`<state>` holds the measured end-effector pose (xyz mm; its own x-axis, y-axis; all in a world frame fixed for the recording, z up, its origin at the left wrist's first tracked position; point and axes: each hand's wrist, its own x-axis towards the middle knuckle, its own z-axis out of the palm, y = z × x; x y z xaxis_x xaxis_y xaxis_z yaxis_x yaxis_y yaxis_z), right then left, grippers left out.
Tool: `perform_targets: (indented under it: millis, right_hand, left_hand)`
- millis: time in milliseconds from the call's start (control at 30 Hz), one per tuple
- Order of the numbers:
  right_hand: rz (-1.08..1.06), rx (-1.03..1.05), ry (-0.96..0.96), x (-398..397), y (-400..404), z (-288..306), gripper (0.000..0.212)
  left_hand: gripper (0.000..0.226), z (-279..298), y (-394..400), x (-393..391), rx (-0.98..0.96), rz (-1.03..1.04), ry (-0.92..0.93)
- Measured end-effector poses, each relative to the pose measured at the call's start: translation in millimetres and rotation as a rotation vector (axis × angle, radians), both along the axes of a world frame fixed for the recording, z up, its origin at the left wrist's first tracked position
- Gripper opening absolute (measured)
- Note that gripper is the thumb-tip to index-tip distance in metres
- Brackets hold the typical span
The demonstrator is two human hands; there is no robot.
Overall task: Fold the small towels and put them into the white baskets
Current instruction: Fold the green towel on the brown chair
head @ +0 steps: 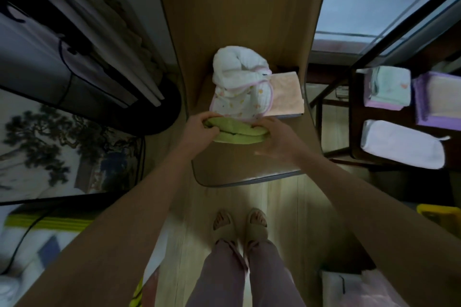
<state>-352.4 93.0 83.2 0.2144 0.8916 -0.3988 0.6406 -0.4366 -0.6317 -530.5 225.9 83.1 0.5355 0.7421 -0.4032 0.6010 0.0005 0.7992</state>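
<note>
A green small towel [237, 133] lies bunched on the wooden chair seat [237, 164]. My left hand [202, 127] grips its left end with curled fingers. My right hand [277, 137] holds its right end, fingers bent over the cloth. Behind it sits a crumpled white towel with a printed pattern and pink trim [239, 82], and a flat pink towel [285, 93] lies to its right. A white basket [401, 144] rests on the dark shelf at right. Another basket [386, 88] holding folded pale towels stands behind it.
A purple basket [436, 99] stands on the shelf's far right. A dark metal rack frame [331, 90] runs between chair and shelf. Dark equipment and a cable [67, 62] fill the left. My slippered feet [239, 224] stand on the light wood floor.
</note>
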Motion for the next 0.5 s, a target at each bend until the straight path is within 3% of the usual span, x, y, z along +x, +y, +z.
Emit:
perform_targets:
  millis: [200, 500]
  right_hand:
    - [0.093, 0.177, -0.607, 6, -5, 18, 0.037]
    - [-0.010, 0.155, -0.374, 40, -6, 27, 0.026]
  left_hand:
    - [0.032, 7, -7, 14, 0.136, 0.036, 0.019]
    - [0.047, 26, 6, 34, 0.128, -0.135, -0.007]
